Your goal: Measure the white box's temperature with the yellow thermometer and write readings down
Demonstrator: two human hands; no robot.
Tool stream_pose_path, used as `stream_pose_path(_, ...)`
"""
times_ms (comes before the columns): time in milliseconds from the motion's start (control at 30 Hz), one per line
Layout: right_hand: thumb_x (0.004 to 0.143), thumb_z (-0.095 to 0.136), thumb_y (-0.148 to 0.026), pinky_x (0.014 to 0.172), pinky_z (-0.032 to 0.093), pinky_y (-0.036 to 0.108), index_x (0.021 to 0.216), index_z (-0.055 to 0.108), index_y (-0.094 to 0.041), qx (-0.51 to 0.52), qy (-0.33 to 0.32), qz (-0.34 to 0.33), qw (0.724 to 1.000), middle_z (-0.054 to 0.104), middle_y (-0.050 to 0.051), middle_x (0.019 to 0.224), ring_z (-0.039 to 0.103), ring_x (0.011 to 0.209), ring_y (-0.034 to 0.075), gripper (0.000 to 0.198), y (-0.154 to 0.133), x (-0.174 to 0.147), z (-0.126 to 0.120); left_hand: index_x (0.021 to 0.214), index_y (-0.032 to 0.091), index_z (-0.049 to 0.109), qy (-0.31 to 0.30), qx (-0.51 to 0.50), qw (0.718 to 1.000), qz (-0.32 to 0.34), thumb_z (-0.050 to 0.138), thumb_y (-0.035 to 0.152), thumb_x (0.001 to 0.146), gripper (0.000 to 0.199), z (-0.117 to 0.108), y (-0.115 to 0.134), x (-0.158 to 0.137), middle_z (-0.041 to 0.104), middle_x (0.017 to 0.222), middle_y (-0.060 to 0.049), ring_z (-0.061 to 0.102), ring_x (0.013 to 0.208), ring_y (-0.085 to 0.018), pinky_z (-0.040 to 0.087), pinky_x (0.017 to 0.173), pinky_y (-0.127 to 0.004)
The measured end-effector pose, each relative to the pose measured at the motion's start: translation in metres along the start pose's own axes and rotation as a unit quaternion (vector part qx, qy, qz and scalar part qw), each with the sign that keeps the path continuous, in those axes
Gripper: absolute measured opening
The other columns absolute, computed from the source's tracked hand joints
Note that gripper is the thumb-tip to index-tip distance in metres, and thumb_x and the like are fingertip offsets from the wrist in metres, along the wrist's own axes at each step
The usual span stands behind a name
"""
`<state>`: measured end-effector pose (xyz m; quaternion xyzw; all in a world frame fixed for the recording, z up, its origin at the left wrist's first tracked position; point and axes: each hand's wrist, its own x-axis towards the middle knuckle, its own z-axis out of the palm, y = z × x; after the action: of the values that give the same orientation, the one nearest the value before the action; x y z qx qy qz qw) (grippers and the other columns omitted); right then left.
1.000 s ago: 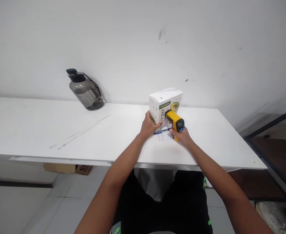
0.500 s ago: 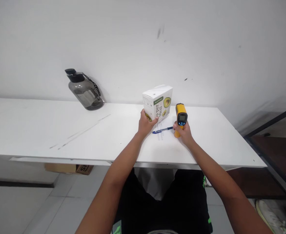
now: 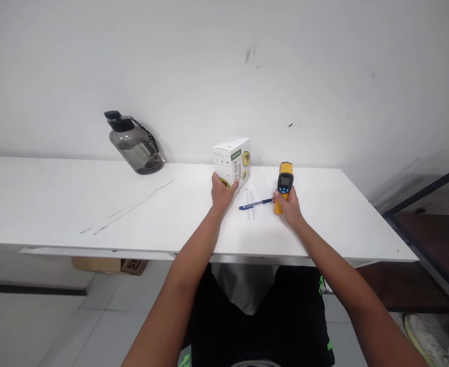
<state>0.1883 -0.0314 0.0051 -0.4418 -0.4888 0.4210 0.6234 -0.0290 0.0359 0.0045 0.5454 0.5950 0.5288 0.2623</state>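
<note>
My left hand (image 3: pixel 222 193) grips the lower part of a white carton (image 3: pixel 224 162) printed with avocados, standing upright near the back of the white table. Around the handle of a yellow and black infrared thermometer (image 3: pixel 284 182) my right hand (image 3: pixel 290 206) is closed. The thermometer's small screen and blue buttons face me. Between the two hands a blue pen (image 3: pixel 255 204) lies across a paper (image 3: pixel 249 216) with lines of writing. The pen's right end reaches the fingers of my right hand.
A grey see-through water bottle (image 3: pixel 135 148) with a black lid leans at the wall on the left. The table's front edge (image 3: pixel 132 253) runs before my legs. A dark shelf (image 3: pixel 427 239) stands to the right, and a cardboard box (image 3: pixel 105 264) is below the table.
My left hand has shifted the carton to the left, uncovering more of the paper. The thermometer has turned slightly in my right hand. The pen has stayed in place.
</note>
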Motion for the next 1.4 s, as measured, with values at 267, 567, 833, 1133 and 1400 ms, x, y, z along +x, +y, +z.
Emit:
stream_pose_path(267, 0.073, 0.073, -0.046, 0.073, 0.046, 0.033, 0.103, 0.051, -0.028, -0.011, 0.014, 0.007, 1.0, 0.055, -0.003, 0.085, 0.053, 0.074, 0.015, 0.041, 0.005, 0.002, -0.001, 0.126, 0.025, 0.037, -0.008, 0.014, 1.0, 0.003, 0.075, 0.045, 0.072, 0.069, 0.001, -0.001, -0.001, 0.06, 0.124, -0.008, 0.061, 0.107, -0.027, 0.05, 0.083, -0.039)
stream_pose_path(567, 0.074, 0.072, -0.046, 0.074, 0.047, 0.035, 0.102, 0.051, -0.028, -0.015, 0.01, 0.002, 1.0, 0.055, -0.003, 0.085, 0.054, 0.074, 0.015, 0.039, 0.006, 0.002, -0.001, 0.127, 0.024, 0.035, -0.015, 0.016, 1.0, 0.003, 0.077, 0.041, 0.071, 0.072, 0.003, -0.003, 0.001, 0.058, 0.125, -0.009, 0.061, 0.109, -0.025, 0.05, 0.084, -0.037)
stream_pose_path(833, 0.073, 0.073, -0.046, 0.073, 0.046, 0.034, 0.102, 0.051, -0.028, -0.012, 0.002, 0.0, 1.0, 0.054, -0.003, 0.085, 0.053, 0.074, 0.015, 0.04, 0.007, 0.002, -0.001, 0.129, 0.025, 0.033, -0.029, 0.03, 0.999, 0.006, 0.078, 0.04, 0.07, 0.076, 0.004, -0.002, 0.001, 0.056, 0.128, -0.01, 0.059, 0.112, -0.027, 0.049, 0.085, -0.039)
stream_pose_path(1133, 0.073, 0.072, -0.045, 0.073, 0.047, 0.035, 0.1, 0.051, -0.028, -0.018, 0.007, 0.008, 1.0, 0.055, -0.003, 0.084, 0.053, 0.074, 0.015, 0.038, 0.005, 0.002, 0.0, 0.128, 0.026, 0.03, -0.049, 0.005, 0.999, 0.002, 0.078, 0.038, 0.071, 0.076, 0.006, -0.01, 0.004, 0.052, 0.132, -0.012, 0.057, 0.117, -0.028, 0.05, 0.089, -0.04)
stream_pose_path(1400, 0.074, 0.073, -0.042, 0.073, 0.047, 0.034, 0.099, 0.052, -0.028, -0.01, 0.008, 0.014, 1.0, 0.055, -0.004, 0.085, 0.054, 0.072, 0.014, 0.036, 0.006, 0.003, 0.0, 0.122, 0.026, 0.031, -0.055, 0.003, 0.998, -0.004, 0.078, 0.033, 0.069, 0.071, 0.006, -0.011, 0.005, 0.051, 0.131, -0.011, 0.056, 0.118, -0.027, 0.05, 0.089, -0.041)
